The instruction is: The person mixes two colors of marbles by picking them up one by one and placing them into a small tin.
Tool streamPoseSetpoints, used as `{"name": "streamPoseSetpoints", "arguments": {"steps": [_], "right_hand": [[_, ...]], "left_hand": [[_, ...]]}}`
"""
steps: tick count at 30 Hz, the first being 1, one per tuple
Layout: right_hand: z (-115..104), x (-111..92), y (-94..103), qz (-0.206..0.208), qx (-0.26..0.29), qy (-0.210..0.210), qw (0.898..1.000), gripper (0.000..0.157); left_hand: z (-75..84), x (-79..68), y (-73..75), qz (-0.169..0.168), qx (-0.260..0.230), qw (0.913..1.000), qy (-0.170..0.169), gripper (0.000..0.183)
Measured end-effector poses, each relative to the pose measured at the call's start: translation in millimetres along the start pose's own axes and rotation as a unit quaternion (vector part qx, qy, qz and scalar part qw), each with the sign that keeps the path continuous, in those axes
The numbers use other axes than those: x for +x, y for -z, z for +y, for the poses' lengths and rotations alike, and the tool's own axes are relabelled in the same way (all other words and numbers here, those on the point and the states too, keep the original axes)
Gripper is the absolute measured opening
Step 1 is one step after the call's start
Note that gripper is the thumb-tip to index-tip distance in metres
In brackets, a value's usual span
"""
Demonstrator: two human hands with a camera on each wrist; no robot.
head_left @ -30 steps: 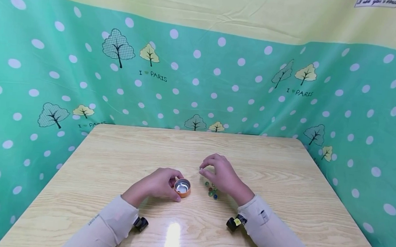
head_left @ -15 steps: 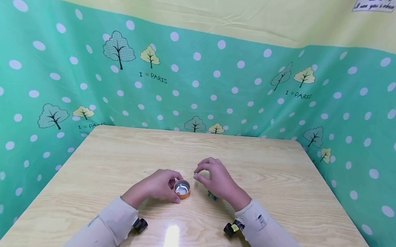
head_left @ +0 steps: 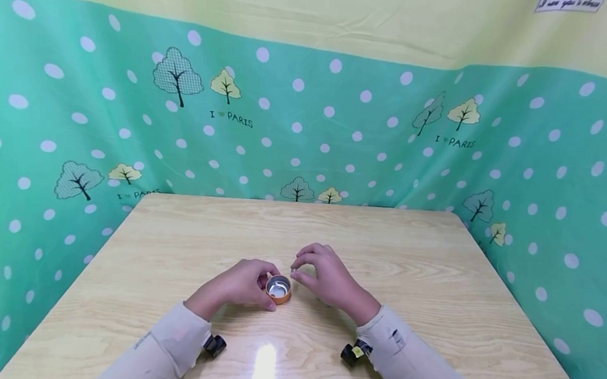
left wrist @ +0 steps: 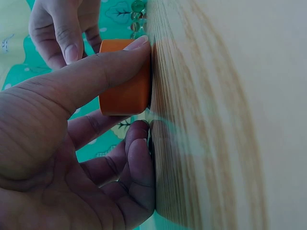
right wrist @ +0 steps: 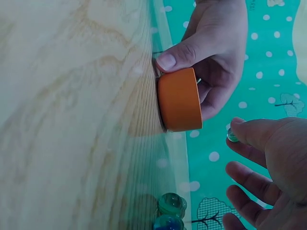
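My left hand (head_left: 244,282) grips a small round tin (head_left: 278,299) from its left side, orange outside and silvery inside. The tin stands upright on the wooden table, its open top facing up. In the right wrist view, my right hand (right wrist: 283,158) pinches a clear glass marble (right wrist: 232,135) between thumb and index finger, its other fingers loosely spread. That marble is held just right of the tin's rim and higher than it. Several more marbles (left wrist: 137,14) lie on the table beyond the tin in the left wrist view; a green one (right wrist: 170,204) and a blue one (right wrist: 168,223) show below the right hand.
The light wood table (head_left: 385,236) stretches out around both hands. A green and yellow curtain (head_left: 265,134) with dots and trees hangs behind it and along both sides. Black wrist cameras sit under both sleeves.
My right hand has moved left and slightly nearer, bringing the marble close to the tin's rim. It now covers most of the loose marbles in the head view. The left hand and tin stay put.
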State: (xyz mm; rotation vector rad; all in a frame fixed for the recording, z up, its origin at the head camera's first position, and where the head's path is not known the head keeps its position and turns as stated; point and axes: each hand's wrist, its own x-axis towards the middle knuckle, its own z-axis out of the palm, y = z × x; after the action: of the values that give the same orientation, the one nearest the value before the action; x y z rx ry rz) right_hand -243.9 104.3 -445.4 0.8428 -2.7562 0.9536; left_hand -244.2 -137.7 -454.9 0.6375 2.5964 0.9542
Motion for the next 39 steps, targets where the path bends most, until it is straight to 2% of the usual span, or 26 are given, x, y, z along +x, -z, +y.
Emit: {"name": "streamPoseSetpoints", "arguments": {"steps": [15,22,39], "right_hand": [[-3.2,0.6,2.5,-0.006,0.000,0.018,1.000,0.011],[-4.9,0.3,-1.5,-0.014,-0.003,0.021,1.000,0.010],[-8.1,-3.2,-8.9,-0.033,0.004,0.022,0.999,0.010]], "left_hand": [[2.8,8.0,5.0,-0.009,-0.001,0.9999,-0.008,0.048],[1.4,5.1,4.7,-0.009,-0.007,0.9999,0.003,0.047],[1.6,0.2,3.0,-0.014,-0.019,0.9997,0.000,0.047]]}}
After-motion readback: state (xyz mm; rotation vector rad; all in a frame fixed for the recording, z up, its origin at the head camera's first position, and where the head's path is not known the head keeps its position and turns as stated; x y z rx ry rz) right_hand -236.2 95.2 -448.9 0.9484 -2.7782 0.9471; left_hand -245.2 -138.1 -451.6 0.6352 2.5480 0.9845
